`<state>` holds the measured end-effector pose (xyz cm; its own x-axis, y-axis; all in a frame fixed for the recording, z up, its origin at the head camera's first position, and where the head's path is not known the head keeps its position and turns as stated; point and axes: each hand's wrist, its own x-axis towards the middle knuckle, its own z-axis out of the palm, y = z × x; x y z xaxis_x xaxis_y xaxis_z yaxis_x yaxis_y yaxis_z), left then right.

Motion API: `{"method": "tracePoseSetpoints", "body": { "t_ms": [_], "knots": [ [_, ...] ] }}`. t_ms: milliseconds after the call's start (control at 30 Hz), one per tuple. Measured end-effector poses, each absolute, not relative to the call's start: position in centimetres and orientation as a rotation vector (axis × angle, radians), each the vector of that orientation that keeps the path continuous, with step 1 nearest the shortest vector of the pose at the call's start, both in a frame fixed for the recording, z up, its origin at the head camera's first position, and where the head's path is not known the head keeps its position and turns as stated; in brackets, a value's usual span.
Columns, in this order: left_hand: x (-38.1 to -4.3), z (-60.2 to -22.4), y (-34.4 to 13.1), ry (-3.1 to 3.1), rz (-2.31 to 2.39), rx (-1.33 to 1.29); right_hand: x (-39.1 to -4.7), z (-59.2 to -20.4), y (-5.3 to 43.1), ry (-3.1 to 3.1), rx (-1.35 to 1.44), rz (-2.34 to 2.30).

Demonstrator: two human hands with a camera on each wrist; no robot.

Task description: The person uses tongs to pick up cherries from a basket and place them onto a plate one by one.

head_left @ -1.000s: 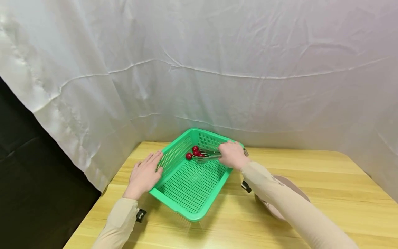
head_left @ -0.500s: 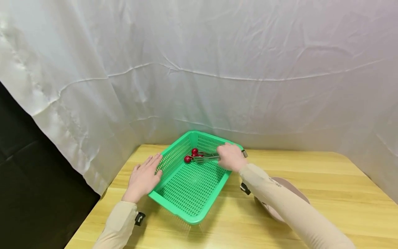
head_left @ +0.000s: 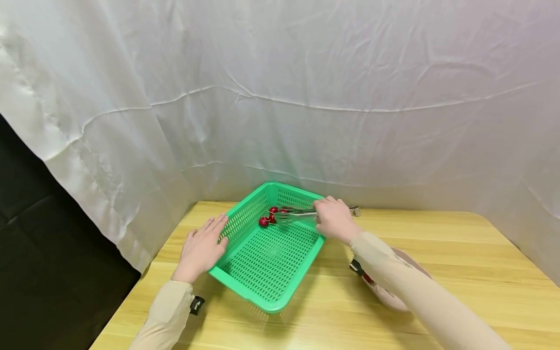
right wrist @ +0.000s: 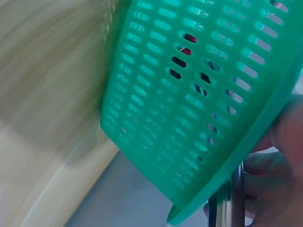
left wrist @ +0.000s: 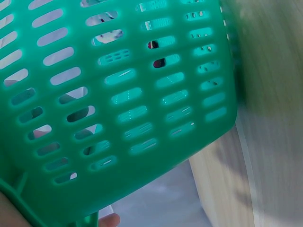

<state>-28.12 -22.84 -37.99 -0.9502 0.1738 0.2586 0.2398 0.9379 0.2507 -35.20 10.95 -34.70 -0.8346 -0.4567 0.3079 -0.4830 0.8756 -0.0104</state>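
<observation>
My left hand (head_left: 203, 250) rests on the left rim of a green plastic basket (head_left: 249, 291), its fingers straight along the edge. With curled fingers my right hand (head_left: 334, 218) grips metal tongs (head_left: 302, 214) above the basket's right rim. The slotted tong heads reach left over several red cherries (head_left: 263, 222) gathered near the back left of the basket. One cherry (head_left: 283, 212) shows right at the tong tips. In the right wrist view the tong handles (right wrist: 227, 203) lie against my fingers, beside the basket's outer wall (right wrist: 156, 109).
A pink dish (head_left: 395, 301) stands right of the basket, partly hidden under my right sleeve (head_left: 420, 291). Something red shows at its left side. The wooden table (head_left: 472, 253) extends to the right, with a pale curtain (head_left: 306, 136) hanging behind.
My right hand and the tongs have shifted slightly right and up, and more of the tongs' back end shows. The left hand and the basket have stayed nearly in place.
</observation>
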Motion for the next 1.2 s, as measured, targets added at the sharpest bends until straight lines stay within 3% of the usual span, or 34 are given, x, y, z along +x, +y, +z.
{"method": "tracePoseSetpoints", "body": {
  "t_ms": [1200],
  "knots": [
    [-28.3, -38.1, -23.0, -2.875, -0.438, -0.32, -29.2, -34.6, 18.2, -2.505, 0.673, 0.408]
  ]
}}
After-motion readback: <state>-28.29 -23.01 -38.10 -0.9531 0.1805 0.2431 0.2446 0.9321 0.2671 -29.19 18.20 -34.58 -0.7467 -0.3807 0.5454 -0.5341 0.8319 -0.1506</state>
